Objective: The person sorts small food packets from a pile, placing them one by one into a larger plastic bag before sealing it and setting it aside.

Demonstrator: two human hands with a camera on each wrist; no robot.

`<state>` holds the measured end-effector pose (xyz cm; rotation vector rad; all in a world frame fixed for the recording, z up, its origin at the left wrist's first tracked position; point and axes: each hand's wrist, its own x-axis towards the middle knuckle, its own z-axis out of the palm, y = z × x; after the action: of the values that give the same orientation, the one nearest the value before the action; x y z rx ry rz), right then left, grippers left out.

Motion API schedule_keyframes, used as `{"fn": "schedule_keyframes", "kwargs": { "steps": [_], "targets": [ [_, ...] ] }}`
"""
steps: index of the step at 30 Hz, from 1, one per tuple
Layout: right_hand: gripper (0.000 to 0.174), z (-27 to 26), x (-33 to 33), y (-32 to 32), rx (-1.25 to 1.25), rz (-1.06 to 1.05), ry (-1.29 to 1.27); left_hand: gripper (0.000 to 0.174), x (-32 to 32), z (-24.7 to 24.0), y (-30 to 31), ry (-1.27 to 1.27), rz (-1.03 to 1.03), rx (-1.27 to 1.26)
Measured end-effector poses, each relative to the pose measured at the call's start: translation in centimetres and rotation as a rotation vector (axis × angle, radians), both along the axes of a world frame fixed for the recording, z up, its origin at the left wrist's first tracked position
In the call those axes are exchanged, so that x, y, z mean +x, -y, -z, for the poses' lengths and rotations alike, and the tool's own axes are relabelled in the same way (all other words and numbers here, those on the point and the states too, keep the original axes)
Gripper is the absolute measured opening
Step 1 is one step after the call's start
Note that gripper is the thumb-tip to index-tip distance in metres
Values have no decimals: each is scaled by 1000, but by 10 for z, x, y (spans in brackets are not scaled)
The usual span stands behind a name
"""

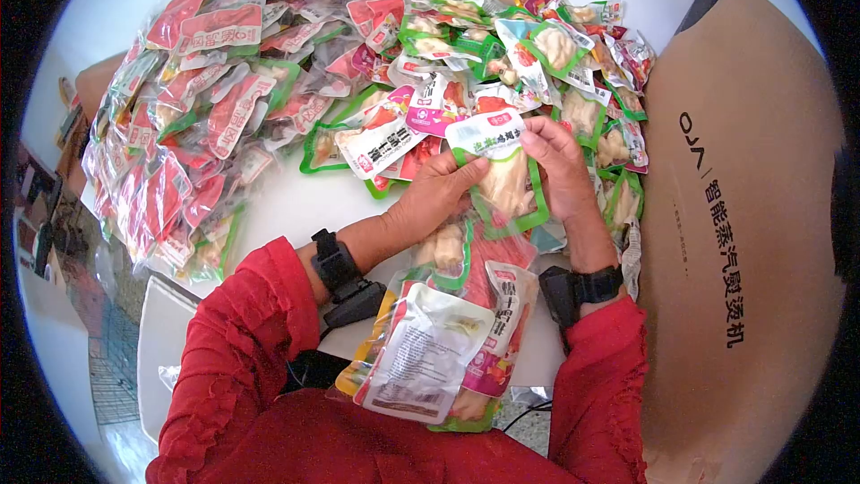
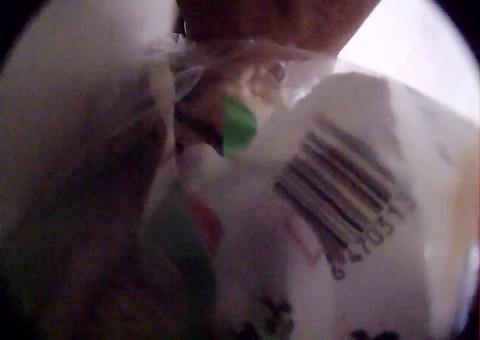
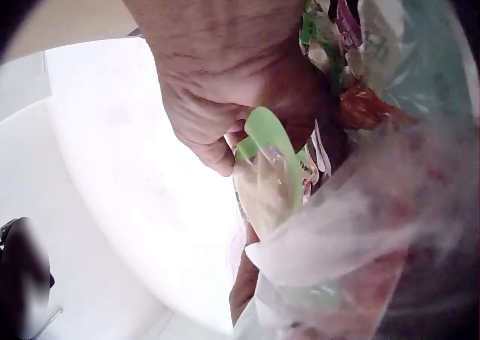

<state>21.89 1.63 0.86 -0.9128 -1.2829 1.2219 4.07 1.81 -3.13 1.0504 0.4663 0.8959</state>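
Observation:
A green-edged snack pouch (image 1: 507, 181) with pale meat behind a clear window is held up between both hands in the head view. My left hand (image 1: 428, 204) grips its left edge, thumb on the front. My right hand (image 1: 563, 170) pinches its upper right corner; the right wrist view shows that hand (image 3: 232, 92) above the green-rimmed pouch (image 3: 266, 186). Right below the hands is a clear plastic bag (image 1: 515, 251) with several pouches in it, one turned to its white printed back (image 1: 430, 354). A barcode (image 2: 337, 186) behind clear film fills much of the left wrist view.
Loose snack pouches (image 1: 448, 103) lie heaped on the white table (image 1: 278, 206) beyond the hands. At the left bulges a large clear bag (image 1: 166, 161) full of red-labelled pouches. A tall cardboard box (image 1: 735, 197) stands along the right side.

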Motion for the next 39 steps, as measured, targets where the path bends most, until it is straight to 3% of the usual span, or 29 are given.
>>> {"fn": "schedule_keyframes", "kwargs": {
  "steps": [7,9,18,21,28,33,39],
  "targets": [
    [16,-1,-2,3,128,-51,15,32,-9,-11,4,-110,69,-4],
    [16,-1,-3,3,131,-63,1,35,-11,-14,6,-264,12,83],
    [14,15,6,-2,36,-101,-16,22,-3,-9,7,-93,12,-58],
    [14,16,6,-2,57,-83,14,21,-4,-5,5,-145,42,-17],
    [14,16,5,0,44,-94,-47,25,-6,-7,7,-130,60,-35],
    [16,11,2,3,27,-92,-48,35,-10,-13,6,-230,73,96],
    [17,14,3,1,16,-90,-68,31,-9,-13,6,-223,46,68]
  ]
}}
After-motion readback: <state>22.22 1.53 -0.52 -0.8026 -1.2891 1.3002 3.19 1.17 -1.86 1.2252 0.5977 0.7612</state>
